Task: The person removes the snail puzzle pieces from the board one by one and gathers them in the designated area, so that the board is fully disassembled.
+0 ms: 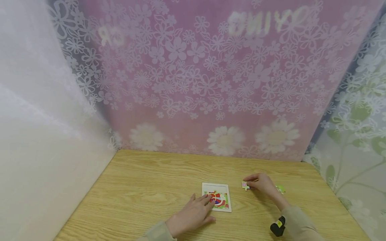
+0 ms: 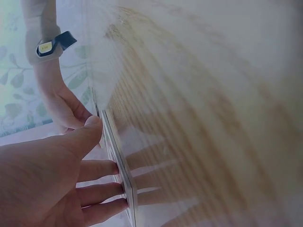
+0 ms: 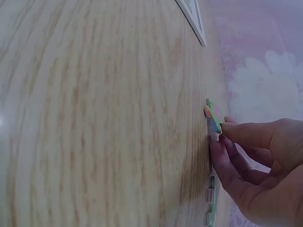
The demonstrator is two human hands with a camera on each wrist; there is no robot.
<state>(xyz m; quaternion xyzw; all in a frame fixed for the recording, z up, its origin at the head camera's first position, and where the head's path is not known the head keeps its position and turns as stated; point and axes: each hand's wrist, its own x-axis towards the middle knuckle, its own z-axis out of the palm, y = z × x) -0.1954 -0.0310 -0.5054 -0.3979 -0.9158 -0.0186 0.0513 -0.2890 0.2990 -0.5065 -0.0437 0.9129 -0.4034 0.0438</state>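
Left hand (image 1: 194,212) is resting on tray (image 1: 219,187), fingers extended, well in front of back edge of bench (image 1: 144,180). Right hand (image 1: 263,184) is pinching piece (image 1: 244,184) nearer right edge; piece is tilting, contact with bench unclear. Green bits (image 1: 280,189) are lying farther toward right edge. Probably best: gripping piece by rim, leaving tab free, aligning before pressing flat, bracing tray with left hand.

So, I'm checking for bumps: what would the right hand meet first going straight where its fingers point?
Probably the puzzle tray, near its far right corner; the right hand might pass beyond or above it, since depth is unclear.
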